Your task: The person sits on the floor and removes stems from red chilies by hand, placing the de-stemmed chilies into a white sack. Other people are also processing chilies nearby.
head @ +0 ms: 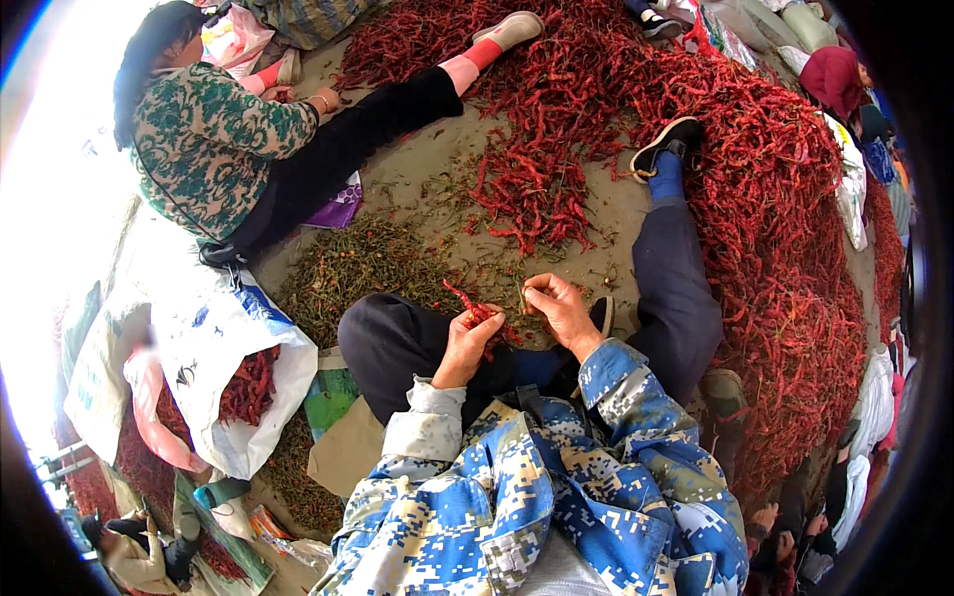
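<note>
My left hand (pixel 468 346) is closed around a few dried red chili peppers (pixel 471 304); one sticks up past the fingers. Just to its right, my right hand (pixel 560 309) pinches a thin, pale stem (pixel 522 296) between thumb and fingertips. The two hands are apart, over my bent legs. Beyond them a loose heap of red chilies (pixel 533 190) lies on the bare floor. A mound of greenish-brown stems (pixel 358 268) lies to the left, beyond my knee.
A large chili bank (pixel 775 261) curves along the right, against my outstretched leg. At upper left sits a co-worker (pixel 223 141) with legs stretched out. A white woven sack (pixel 223 350) containing chilies stands at left. More people (pixel 138 547) are around the edges.
</note>
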The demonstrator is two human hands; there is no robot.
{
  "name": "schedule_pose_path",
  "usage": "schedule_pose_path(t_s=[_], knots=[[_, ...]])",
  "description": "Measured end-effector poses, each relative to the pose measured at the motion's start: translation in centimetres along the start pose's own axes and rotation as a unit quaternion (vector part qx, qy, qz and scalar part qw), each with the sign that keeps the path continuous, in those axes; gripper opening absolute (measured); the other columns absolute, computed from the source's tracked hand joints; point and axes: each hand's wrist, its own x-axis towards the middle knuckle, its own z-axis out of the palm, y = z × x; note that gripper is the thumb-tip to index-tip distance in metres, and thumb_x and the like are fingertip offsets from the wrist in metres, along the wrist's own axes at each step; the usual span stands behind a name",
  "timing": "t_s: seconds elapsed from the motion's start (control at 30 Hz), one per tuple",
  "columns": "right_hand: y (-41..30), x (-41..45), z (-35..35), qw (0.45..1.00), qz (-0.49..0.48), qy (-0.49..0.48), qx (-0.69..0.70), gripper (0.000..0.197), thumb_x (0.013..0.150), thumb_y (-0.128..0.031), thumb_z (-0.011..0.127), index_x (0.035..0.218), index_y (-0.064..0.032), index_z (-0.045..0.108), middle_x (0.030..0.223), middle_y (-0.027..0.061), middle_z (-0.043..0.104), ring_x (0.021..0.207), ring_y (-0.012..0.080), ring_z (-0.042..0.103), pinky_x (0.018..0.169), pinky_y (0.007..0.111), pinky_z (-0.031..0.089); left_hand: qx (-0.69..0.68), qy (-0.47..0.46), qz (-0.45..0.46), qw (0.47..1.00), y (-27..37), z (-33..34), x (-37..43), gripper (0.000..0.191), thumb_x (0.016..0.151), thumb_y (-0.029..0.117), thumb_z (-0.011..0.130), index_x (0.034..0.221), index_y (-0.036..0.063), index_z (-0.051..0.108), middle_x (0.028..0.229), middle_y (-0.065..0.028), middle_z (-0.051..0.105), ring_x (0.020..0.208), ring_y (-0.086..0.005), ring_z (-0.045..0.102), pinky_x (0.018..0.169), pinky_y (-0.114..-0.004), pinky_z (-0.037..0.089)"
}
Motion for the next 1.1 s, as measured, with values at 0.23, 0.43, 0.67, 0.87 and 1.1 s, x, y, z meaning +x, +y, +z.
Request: schedule_pose_path(t_s=[0.23,0.43,0.67,0.87,1.1], knots=[[0.5,-0.4,1.4,0.993,-0.055,0.046,-0.089,0.019,0.091,-0.010,0.063,0.107,-0.0016,0.060,0.093,0.0047,0.063,0.084,0.0118,0.058,0.077,0.027,0.048,0.010,-0.016,0.019,1.000,0.0,0.1,0.3,0.011,0.089,0.009,0.065,0.098,0.0022,0.067,0.083,0.0032,0.064,0.071,-0.0051,0.056,0.065,-0.022,0.045],[1.6,-0.8,1.5,0.932,-0.170,0.049,-0.316,0.014,0.088,-0.009,0.063,0.099,-0.0004,0.063,0.090,0.0090,0.065,0.082,0.0152,0.061,0.074,0.030,0.049,0.141,-0.020,0.005,0.990,0.2,-0.1,0.0,0.014,0.090,0.017,0.062,0.091,0.0036,0.066,0.082,-0.0015,0.066,0.073,-0.0099,0.060,0.064,-0.025,0.048],[0.8,-2.4,3.2,0.961,-0.134,0.038,-0.240,0.015,0.086,-0.011,0.064,0.097,-0.0019,0.058,0.088,0.0025,0.058,0.081,0.0119,0.054,0.074,0.028,0.047,0.122,-0.060,0.083,0.987,-2.7,-0.9,0.9,0.011,0.086,0.008,0.067,0.096,0.0028,0.066,0.087,0.0024,0.065,0.082,-0.0065,0.058,0.071,-0.026,0.049],[1.8,-2.7,2.7,0.994,-0.048,0.044,-0.090,0.021,0.087,-0.005,0.063,0.106,-0.0043,0.056,0.093,-0.0007,0.054,0.085,0.0091,0.050,0.078,0.024,0.043,0.119,-0.065,0.093,0.986,-2.8,-0.8,0.8,0.014,0.085,0.007,0.068,0.097,0.0011,0.066,0.087,0.0000,0.066,0.083,-0.0076,0.059,0.074,-0.024,0.049],[-0.8,-4.2,4.4,0.996,-0.061,-0.020,0.068,0.024,0.086,-0.012,0.071,0.104,-0.0068,0.056,0.080,-0.0017,0.051,0.070,0.0086,0.046,0.067,0.024,0.041,0.077,-0.109,0.111,0.985,-2.6,-0.9,1.0,0.009,0.084,0.006,0.066,0.092,0.0021,0.066,0.083,0.0001,0.066,0.076,-0.0074,0.059,0.069,-0.025,0.048]])
